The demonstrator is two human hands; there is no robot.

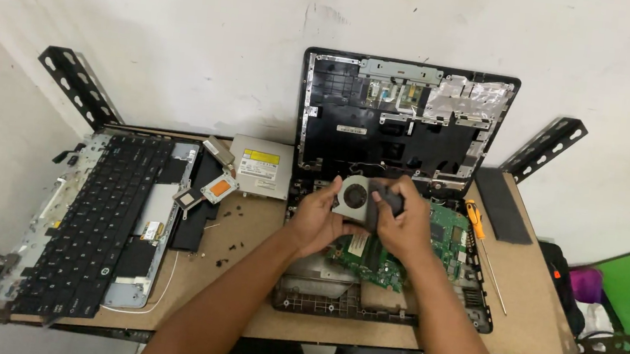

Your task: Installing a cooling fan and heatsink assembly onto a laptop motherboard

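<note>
Keyboard: a black laptop keyboard assembly (96, 220) lies tilted at the left of the frame, hanging partly over the left edge of the brown workbench (243, 271).
Heatsink: a small metal heatsink with an orange square pad (219, 187) rests just right of the keyboard, with a second metal bracket (187, 199) beside it.
Loose screws: small dark screws (228, 247) are scattered on the board below those parts.
Optical drive: a flat silver optical drive (261, 167) lies against the wall at centre left.
Left hand: the left hand (316, 218) comes up from the bottom centre, its fingers closed on the left rim of the cooling fan.
Cooling fan: the round grey cooling fan (354, 197) is held up between both hands at the centre of the frame, above the open laptop base (318, 294).
Right hand: the right hand (405, 224) clamps the dark right end of the fan from the other side.
Motherboard: a green motherboard (445, 234) sits in the base under the hands.
Laptop lid shell: the stripped black lid shell (402, 124) leans on the wall, upper centre.
Screwdriver: an orange-handled screwdriver (476, 220) lies at the base's right edge.
Black panel: a flat black panel (505, 205) lies at the right of the board.
</note>
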